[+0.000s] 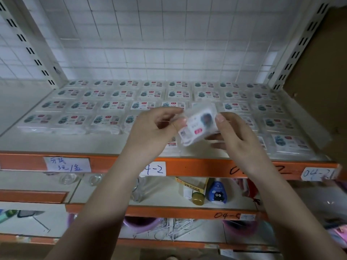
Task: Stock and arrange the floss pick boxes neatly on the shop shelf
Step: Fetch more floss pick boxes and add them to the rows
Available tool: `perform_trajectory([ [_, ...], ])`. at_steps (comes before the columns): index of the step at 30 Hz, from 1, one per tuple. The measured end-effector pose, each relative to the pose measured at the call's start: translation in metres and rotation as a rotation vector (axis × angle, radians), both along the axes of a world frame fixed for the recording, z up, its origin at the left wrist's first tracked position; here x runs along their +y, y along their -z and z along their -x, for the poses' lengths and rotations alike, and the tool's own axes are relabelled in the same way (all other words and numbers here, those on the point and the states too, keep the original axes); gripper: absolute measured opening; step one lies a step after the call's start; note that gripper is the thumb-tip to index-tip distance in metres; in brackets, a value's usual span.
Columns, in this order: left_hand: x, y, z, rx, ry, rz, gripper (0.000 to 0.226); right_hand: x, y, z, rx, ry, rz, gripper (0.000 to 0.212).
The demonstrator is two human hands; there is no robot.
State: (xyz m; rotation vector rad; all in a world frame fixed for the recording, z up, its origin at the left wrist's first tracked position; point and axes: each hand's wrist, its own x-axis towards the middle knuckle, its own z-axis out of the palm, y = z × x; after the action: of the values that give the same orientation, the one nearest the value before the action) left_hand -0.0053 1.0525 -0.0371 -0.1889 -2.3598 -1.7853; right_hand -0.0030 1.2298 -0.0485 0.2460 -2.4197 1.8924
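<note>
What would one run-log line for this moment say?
left hand: pinches floss pick box | right hand: holds same box | box: tilted, above shelf | rows: stocked

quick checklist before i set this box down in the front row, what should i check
1. Hold on the floss pick box: left hand and right hand both pinch it at its ends. ok
2. Box orientation: tilted, label turned the opposite way to the shelved boxes. not ok
3. Free spot: bare shelf board at front left. ok
4. Spot directly under the hands: hidden by them. cannot tell
5. Neighbour alignment: front-right box and the rows behind lie flat, in straight lines. ok
6. Cardboard carton at the right: beside the rows, apart from the hands. ok
</note>
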Motion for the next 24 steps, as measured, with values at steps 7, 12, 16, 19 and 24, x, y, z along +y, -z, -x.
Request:
perform_trajectory([
  [7,0.038,0.015,-0.024,-0.183,-0.053,-0.496,0.025,-0.012,0.011,-0.009,-0.047,-0.039,0.203,0.019],
  [12,0.019,0.017,-0.033,0.109,-0.076,0.280,0.066,-0.004,0.005,-0.009,-0.057,-0.006,0.320,0.014],
  [16,-0.012,-0.008,-0.023,0.173,0.121,0.635,0.085,0.015,-0.009,-0.006,-0.096,-0.190,0.056,0.016],
  [19,-0.021,-0.010,-0.016,0.239,0.285,0.679,0.077,0.017,-0.014,-0.007,-0.175,-0.262,0.024,0.018],
  [24,-0.018,0.004,-0.014,0.318,0.175,0.619,0.073,0.017,-0.011,-0.010,0.090,-0.238,-0.439,0.062],
])
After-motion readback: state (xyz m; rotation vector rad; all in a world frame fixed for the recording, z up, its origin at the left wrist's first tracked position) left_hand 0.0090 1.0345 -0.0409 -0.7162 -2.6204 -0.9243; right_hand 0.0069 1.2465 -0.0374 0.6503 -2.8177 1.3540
